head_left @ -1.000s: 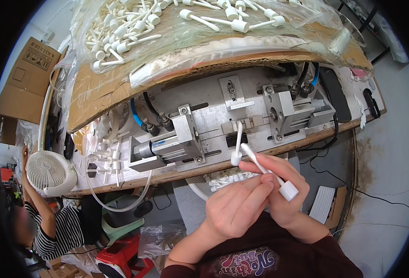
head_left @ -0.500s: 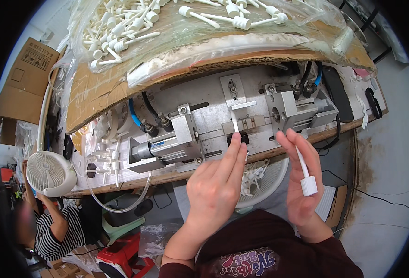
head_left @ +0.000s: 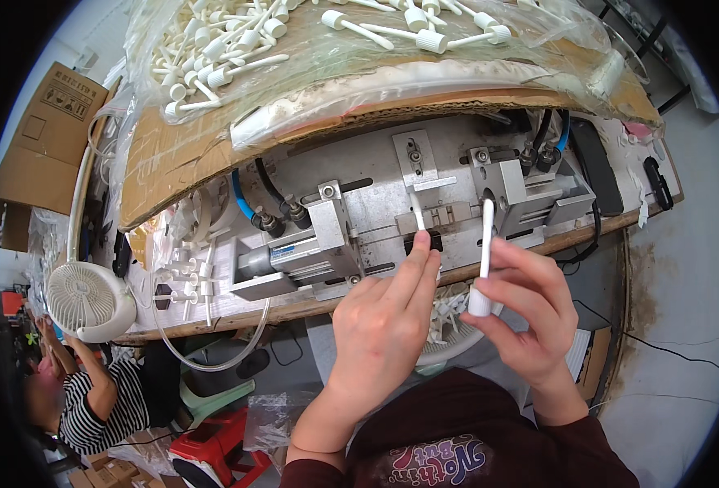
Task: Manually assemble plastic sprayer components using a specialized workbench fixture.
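Holding: the right hand [head_left: 534, 317] pinches a white stick [head_left: 485, 248] by its cap [head_left: 479, 303], between thumb and bent fingers; the stick stands nearly upright, tip at the top.
Left hand [head_left: 382, 325]: straight fingers, side by side, fingertips at the near end of a second stick [head_left: 418, 213] lying in the small metal holder [head_left: 450, 216] (whether they grip it or only press it, I cannot tell).
Change on the right: half a second ago the hand was more open, its stick lying along the palm; now the fingers curl and the stick has shifted to the left.
Change on the left: little since then; a second ago the second stick leaned out with its cap showing, and both hands were close together.
Sticks: smooth, slim, round-tipped plastic, with stubby ribbed caps.
Machine: dull grey metal plate [head_left: 381, 213] with long slots, a squared block [head_left: 331, 232] to the left, another [head_left: 522, 191] to the right, glossy blue and black hoses.
Shelf: brown cardboard [head_left: 164, 183], ragged and corrugated along its edge, under crinkled clear plastic [head_left: 335, 65] bearing a loose pile of capped sticks [head_left: 249, 41].
Below: a round white basket [head_left: 445, 355], partly hidden, with more white pieces inside.
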`<act>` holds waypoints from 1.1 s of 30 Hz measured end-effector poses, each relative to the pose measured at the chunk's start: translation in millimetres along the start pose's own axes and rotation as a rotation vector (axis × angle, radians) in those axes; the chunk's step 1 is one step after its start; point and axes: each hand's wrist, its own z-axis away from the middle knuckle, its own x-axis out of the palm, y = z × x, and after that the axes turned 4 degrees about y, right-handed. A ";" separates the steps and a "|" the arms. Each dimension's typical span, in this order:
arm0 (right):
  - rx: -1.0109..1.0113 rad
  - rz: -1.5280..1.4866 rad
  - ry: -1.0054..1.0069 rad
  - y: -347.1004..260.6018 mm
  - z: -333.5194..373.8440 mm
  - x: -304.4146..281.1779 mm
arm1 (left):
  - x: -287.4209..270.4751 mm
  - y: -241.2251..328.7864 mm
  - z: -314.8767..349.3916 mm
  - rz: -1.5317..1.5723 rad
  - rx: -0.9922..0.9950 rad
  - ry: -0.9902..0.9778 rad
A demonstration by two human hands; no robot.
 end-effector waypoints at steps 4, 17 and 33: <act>-0.094 0.107 -0.081 8.5 -13.6 -0.1 | -13.2 0.8 7.0 0.127 -0.014 -0.057; -0.221 0.440 -0.306 9.1 -24.3 26.8 | -38.9 10.3 33.0 0.880 -0.176 -0.187; -0.182 0.388 -0.210 12.2 -16.1 36.2 | -52.3 142.8 14.6 2.749 0.103 -0.410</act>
